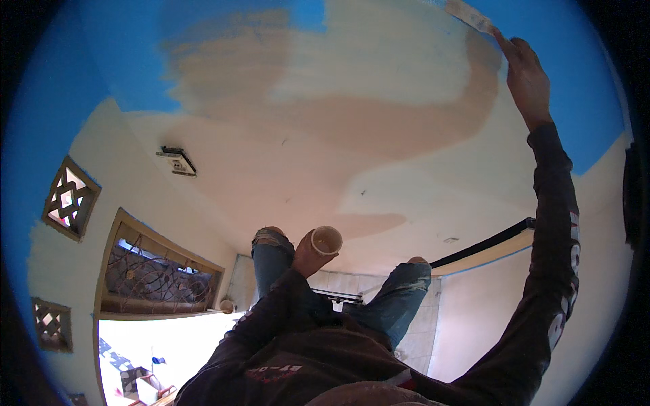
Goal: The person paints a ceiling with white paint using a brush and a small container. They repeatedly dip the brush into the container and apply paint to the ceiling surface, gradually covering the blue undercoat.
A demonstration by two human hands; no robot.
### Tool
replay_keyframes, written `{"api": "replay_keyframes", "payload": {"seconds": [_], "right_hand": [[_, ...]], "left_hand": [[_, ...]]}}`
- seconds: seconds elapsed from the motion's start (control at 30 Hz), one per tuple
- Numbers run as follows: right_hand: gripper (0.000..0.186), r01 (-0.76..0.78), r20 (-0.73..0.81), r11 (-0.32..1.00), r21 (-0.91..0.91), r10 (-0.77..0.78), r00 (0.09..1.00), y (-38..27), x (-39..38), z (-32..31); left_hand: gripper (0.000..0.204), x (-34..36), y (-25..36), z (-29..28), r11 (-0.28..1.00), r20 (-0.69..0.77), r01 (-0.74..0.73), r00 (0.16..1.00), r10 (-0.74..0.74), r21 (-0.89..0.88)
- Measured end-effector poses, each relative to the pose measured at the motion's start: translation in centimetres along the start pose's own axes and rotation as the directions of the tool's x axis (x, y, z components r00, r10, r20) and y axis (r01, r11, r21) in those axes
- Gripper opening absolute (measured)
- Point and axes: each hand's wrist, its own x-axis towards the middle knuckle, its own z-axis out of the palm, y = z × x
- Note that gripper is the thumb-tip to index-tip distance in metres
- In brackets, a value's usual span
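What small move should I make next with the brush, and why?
Probably draw the brush rightward onto the blue area: your right hand holds it at the edge of the pale area, with blue showing just beyond.

open room before wall point(406, 128), knee point(271, 260) beside cup point(327, 240)

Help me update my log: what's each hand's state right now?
Left hand: closed around a pale, round, open-topped cup.
Right hand: closed on a flat, pale-headed paintbrush.
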Motion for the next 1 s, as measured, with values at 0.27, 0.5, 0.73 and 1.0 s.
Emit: {"api": "replay_keyframes", "payload": {"seconds": [0.27, 0.5, 0.73, 1.0], "right_hand": [[0.067, -0.013, -0.136, 0.984, 0.177, 0.037, 0.990, -2.6, 1.6, -1.3], [0.051, 0.137, -0.180, 0.937, 0.320, -0.082, 0.980, -13.0, 10.6, -0.1], [0.046, 0.106, -0.185, 0.939, 0.328, -0.046, 0.982, -16.1, 13.9, 1.0], [0.053, 0.054, -0.061, 0.976, 0.211, -0.042, 0.997, -9.3, 7.0, -0.3]], "left_hand": [[0.073, 0.1, 0.2, 0.0, 0.999, -0.002, -0.016, 1.000, 0.016, 0.047], [0.074, 0.2, 1.2, -0.4, 0.997, -0.006, 0.001, 1.000, 0.000, 0.075], [0.076, -0.4, 0.3, -0.4, 0.999, -0.081, 0.037, 0.996, -0.034, 0.036], [0.075, -0.3, 0.0, 0.0, 0.997, -0.055, 0.037, 0.998, -0.033, 0.073]]}}
